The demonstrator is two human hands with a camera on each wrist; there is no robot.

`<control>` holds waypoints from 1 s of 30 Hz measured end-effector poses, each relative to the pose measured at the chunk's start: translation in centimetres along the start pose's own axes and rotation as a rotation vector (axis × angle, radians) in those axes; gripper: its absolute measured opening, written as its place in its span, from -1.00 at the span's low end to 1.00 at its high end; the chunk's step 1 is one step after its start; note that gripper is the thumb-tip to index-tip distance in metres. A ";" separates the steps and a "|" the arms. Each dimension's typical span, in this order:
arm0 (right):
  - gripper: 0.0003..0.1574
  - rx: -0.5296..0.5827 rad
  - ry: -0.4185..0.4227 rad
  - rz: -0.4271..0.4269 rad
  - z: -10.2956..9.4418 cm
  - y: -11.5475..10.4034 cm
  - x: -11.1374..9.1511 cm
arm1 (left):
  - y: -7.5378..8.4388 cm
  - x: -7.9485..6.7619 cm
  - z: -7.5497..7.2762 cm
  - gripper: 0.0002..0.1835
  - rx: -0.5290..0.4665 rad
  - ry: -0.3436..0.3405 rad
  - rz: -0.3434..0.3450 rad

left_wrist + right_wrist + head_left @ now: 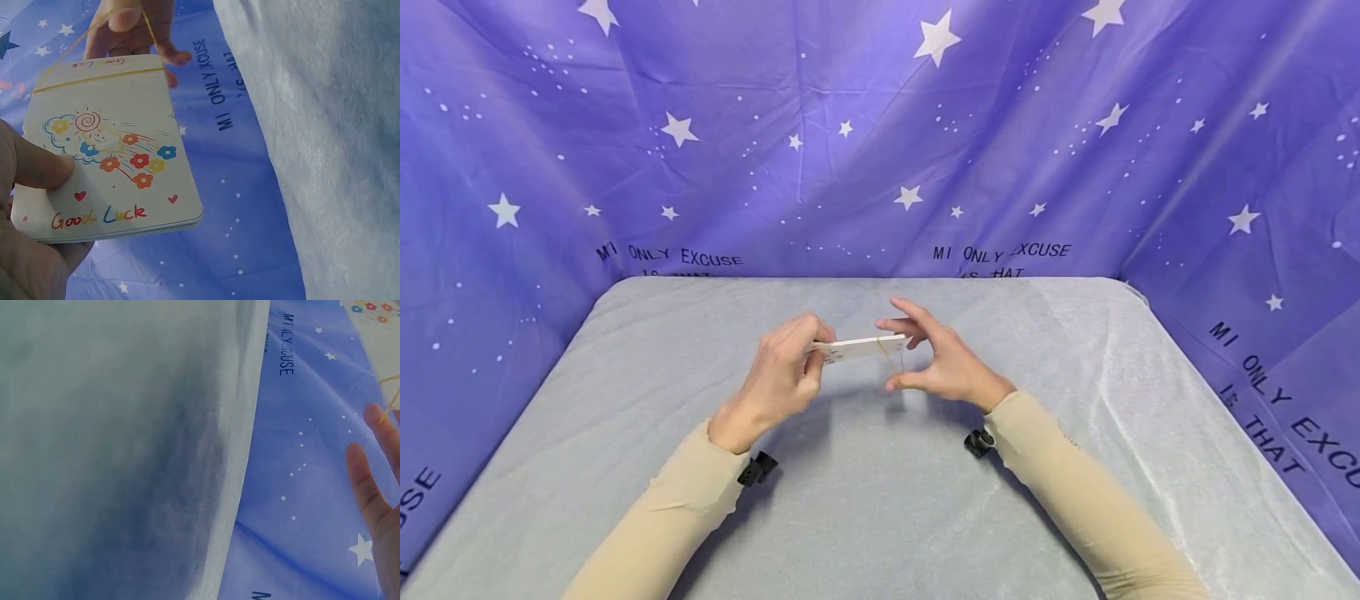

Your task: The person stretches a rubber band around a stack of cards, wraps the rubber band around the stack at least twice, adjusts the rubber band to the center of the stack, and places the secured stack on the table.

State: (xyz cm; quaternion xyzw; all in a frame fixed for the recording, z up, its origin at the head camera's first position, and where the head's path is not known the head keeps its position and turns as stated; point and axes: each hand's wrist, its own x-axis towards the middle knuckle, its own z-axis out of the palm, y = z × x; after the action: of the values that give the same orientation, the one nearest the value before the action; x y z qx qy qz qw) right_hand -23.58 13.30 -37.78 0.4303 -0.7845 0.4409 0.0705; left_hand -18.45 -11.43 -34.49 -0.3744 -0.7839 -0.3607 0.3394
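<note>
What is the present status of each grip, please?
Left grip pinching white rectangular card stack; right grip spread, thin yellow rubber band stretched to it; no obstruction seen.

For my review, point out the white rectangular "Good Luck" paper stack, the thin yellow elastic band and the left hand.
White rectangular paper stack [119, 159]: left wrist view, middle of its printed front.
Thin yellow elastic band [100, 79]: left wrist view, strip crossing the stack's front.
Left hand [778, 367]: head view, back of the hand.

In my left hand [778, 362] I'm holding up a white, round-cornered card stack [109, 125], its face showing a sun, flowers and "Good Luck"; a yellow rubber band [103, 79] is crossing its far end and stretching to my right hand [953, 365].
</note>
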 end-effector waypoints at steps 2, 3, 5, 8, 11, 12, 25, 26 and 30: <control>0.35 0.010 0.000 0.003 0.0 -0.6 0.0 | 0.1 0.0 0.1 -0.71 -0.003 -0.001 0.011; 0.34 0.020 0.000 0.001 0.0 -1.1 0.1 | 0.2 0.0 0.1 -0.71 -0.003 -0.002 0.015; 0.32 0.042 -0.001 -0.007 -0.1 -2.0 0.2 | 0.3 0.1 0.2 -0.71 0.001 0.005 0.023; 0.29 0.064 0.008 -0.027 -0.2 -3.3 0.3 | 0.4 0.1 0.3 -0.71 0.014 0.006 0.049; 0.24 0.073 0.033 -0.060 -0.1 -3.6 0.3 | 0.6 0.2 0.4 -0.70 0.035 -0.012 0.079; 0.22 0.077 0.042 -0.070 -0.1 -3.7 0.3 | 0.7 0.2 0.4 -0.70 0.042 -0.020 0.086; 0.07 0.063 0.160 -0.247 0.4 -3.7 0.5 | 0.6 0.0 0.5 -0.70 0.094 -0.040 0.177; 0.07 0.058 0.169 -0.257 0.4 -3.7 0.5 | 0.6 0.0 0.5 -0.71 0.096 -0.039 0.183; 0.05 0.037 0.197 -0.285 0.4 -3.6 0.5 | 0.6 0.1 0.5 -0.72 0.107 -0.042 0.201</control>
State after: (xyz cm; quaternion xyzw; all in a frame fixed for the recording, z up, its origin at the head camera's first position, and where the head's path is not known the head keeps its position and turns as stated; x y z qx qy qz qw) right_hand -21.12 11.82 -35.57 0.4932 -0.6966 0.4808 0.2006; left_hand -18.14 -10.70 -34.49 -0.4400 -0.7676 -0.2743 0.3767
